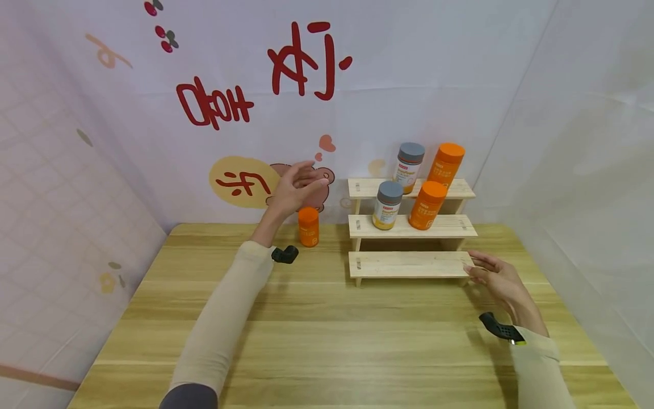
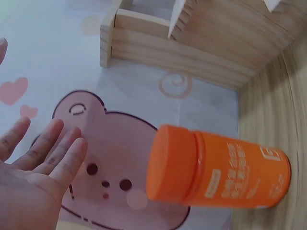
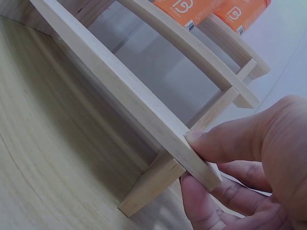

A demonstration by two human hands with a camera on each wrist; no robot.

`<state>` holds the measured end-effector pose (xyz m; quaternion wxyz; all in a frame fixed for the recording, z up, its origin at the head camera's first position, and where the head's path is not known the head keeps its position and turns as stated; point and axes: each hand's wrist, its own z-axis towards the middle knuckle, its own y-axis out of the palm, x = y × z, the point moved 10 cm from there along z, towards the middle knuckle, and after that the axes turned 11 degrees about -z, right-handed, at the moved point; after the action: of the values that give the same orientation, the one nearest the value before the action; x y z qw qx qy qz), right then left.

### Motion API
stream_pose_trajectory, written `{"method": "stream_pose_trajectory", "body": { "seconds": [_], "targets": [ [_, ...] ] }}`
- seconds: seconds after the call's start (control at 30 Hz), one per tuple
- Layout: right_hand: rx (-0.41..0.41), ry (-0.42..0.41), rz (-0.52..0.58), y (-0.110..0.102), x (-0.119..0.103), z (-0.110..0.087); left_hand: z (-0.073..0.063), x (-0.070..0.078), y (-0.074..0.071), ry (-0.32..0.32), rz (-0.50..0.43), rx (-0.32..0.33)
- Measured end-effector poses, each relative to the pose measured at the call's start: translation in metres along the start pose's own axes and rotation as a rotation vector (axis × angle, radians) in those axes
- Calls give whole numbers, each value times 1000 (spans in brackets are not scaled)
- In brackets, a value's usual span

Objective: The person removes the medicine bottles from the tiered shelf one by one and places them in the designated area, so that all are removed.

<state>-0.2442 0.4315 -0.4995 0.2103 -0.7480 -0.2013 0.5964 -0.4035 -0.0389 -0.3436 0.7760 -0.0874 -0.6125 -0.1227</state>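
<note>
A three-step wooden display rack (image 1: pixel 403 264) stands at the back right of the table. My right hand (image 1: pixel 503 284) pinches the right end of its lowest board, thumb on top and fingers beneath, as the right wrist view shows. My left hand (image 1: pixel 296 193) is raised in the air with fingers extended, holding nothing. Just below and to its right an orange bottle (image 1: pixel 309 227) stands upright on the table; in the left wrist view this orange bottle (image 2: pixel 220 167) is apart from the fingers (image 2: pixel 67 158).
Grey-capped bottles (image 1: pixel 387 207) and orange bottles (image 1: pixel 428 205) stand in pairs on the rack's middle and top steps. A printed cloth wall (image 1: pixel 434 68) rises right behind the wooden table (image 1: pixel 368 346), and more cloth hangs at both sides.
</note>
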Motion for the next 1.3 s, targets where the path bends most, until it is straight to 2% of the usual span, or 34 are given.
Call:
{"method": "stream_pose_trajectory", "body": {
  "seconds": [0.37,0.63,0.83,1.0,1.3],
  "targets": [
    [2,-9,-13,-1,-1,-2,10,17,38,18,4,-78],
    [-3,-9,-7,0,0,0,20,27,67,28,70,-124],
    [-4,-4,9,0,0,1,31,27,88,-14,114,-146],
    [-1,12,8,-1,1,-1,40,26,105,-60,113,-176],
    [-4,1,7,1,0,0,61,28,131,-94,134,-174]
  ]
}}
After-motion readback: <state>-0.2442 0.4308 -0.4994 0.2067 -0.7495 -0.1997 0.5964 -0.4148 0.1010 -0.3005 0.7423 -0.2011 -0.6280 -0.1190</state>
